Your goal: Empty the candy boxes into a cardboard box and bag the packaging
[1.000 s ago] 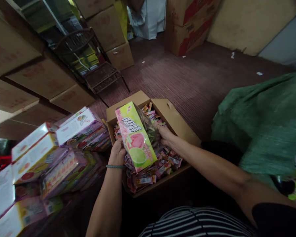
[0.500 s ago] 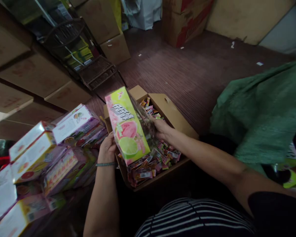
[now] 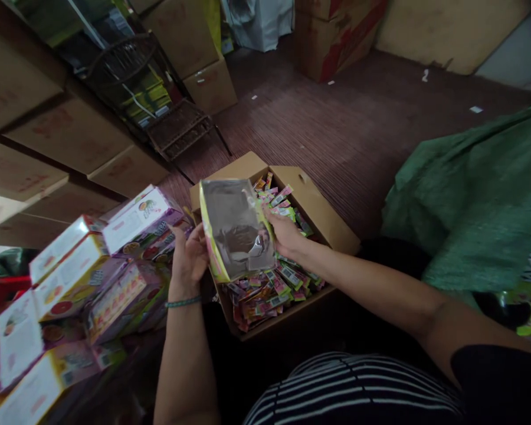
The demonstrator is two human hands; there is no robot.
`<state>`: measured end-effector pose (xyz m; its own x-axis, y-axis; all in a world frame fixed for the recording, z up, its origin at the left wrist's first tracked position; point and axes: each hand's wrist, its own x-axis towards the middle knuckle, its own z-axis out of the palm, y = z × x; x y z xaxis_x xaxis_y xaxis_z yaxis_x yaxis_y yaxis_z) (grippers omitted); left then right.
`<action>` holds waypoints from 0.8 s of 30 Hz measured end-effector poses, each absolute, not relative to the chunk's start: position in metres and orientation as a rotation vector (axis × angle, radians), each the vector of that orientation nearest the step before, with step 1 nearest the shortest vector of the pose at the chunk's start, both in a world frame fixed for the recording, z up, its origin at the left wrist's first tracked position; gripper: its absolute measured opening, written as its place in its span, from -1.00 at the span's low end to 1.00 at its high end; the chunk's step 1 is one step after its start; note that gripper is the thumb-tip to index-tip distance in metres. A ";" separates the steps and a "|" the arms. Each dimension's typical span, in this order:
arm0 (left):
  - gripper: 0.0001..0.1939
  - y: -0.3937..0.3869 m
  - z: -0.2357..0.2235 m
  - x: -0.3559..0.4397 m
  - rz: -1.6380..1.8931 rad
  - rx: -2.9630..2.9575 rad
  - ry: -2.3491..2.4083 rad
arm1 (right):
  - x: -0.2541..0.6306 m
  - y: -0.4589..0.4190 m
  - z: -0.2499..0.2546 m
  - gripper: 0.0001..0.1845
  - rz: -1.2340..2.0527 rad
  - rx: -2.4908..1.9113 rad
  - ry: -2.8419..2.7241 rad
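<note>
Far L from where I'm standing: brown cartons [image 3: 66,127] in a stack, w/ a dark chair [image 3: 181,130] just R of them. Nearer the person, printed boxes [image 3: 137,218] are piled up, some w/ white faces showing.

Next, the L hand [image 3: 189,260], bracelet [image 3: 183,302] on the wrist: thumb spread well away from the fingers, palm partly showing, nothing gripped. Its fingertips are right by the L long side of the windowed box [image 3: 239,227]; can't tell if they touch.

That box is held up over the L half of the open carton [image 3: 327,212], toward its far L corner, clear window facing up at the person. Long axis runs from the far end to the near end, near end a bit R, so a long side faces each hand. It lies just R of the L fingers. Small pkts [image 3: 285,280] fill the carton below, esp. visible along the near edge.

R hand [image 3: 285,233] is the closer one, fingers curled on the box's R long side, taking the hold.

Far R, a green sack [image 3: 482,200], well apart from the carton.
</note>
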<state>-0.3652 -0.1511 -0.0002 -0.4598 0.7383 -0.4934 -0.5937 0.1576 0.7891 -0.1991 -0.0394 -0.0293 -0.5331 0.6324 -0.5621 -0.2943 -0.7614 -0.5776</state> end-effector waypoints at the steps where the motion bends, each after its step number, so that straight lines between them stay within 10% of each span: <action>1: -0.37 -0.154 0.002 -0.362 1.565 0.224 1.392 | -0.202 -0.044 -0.029 -0.60 2.267 -1.091 -0.601; 6: -0.22 -0.175 0.003 -0.351 1.729 0.420 1.612 | -0.206 -0.062 -0.028 -0.46 2.174 -0.882 -1.224; 15: -0.45 -0.207 0.007 -0.388 2.119 0.237 1.756 | -0.164 -0.095 -0.128 -0.29 0.544 -0.582 -2.916; 24: -0.63 -0.238 0.014 -0.394 2.000 0.051 1.917 | -0.255 0.005 -0.179 -0.25 0.279 -0.548 -3.127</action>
<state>-0.3939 -0.2381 0.0144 -0.9314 0.2863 -0.2249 -0.2369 -0.0072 0.9715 -0.2546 0.0048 -0.1791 -0.9398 0.3336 -0.0741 0.3414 0.9255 -0.1639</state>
